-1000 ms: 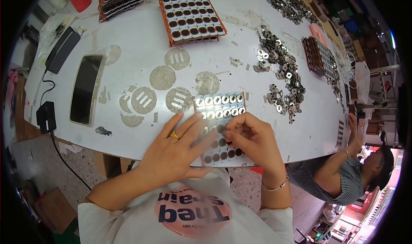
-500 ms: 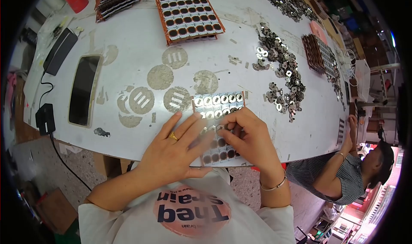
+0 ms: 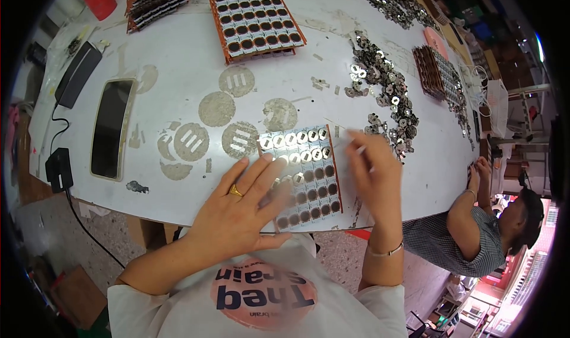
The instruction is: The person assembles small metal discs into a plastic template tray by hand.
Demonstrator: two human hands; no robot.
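A circuit-board panel (image 3: 323,180) with orange edges lies flat near the table's front edge. Shiny metal discs with dark centres sit along its far two rows and on part of the third; bare dark round spots show in the nearer rows. My left hand (image 3: 237,210), a ring on one finger, lies across the panel's left side with its fingers apart, hiding some spots. Just right of the panel, my right hand (image 3: 377,171) is in the air beside a pile of small metal pieces (image 3: 386,88). Its fingers are smeared by motion, so whether they hold anything cannot be made out.
Toward the back stands a stack of similar panels (image 3: 255,23), with another stack (image 3: 157,5) at far left. A phone (image 3: 113,130) and a black cabled adapter (image 3: 59,170) lie left. More panels (image 3: 430,73) stand at right, near another person (image 3: 457,237) at the table's side.
My right hand has come off the panel and moved right toward the metal pieces, uncovering the panel's right side. My left hand stays in place on the panel.
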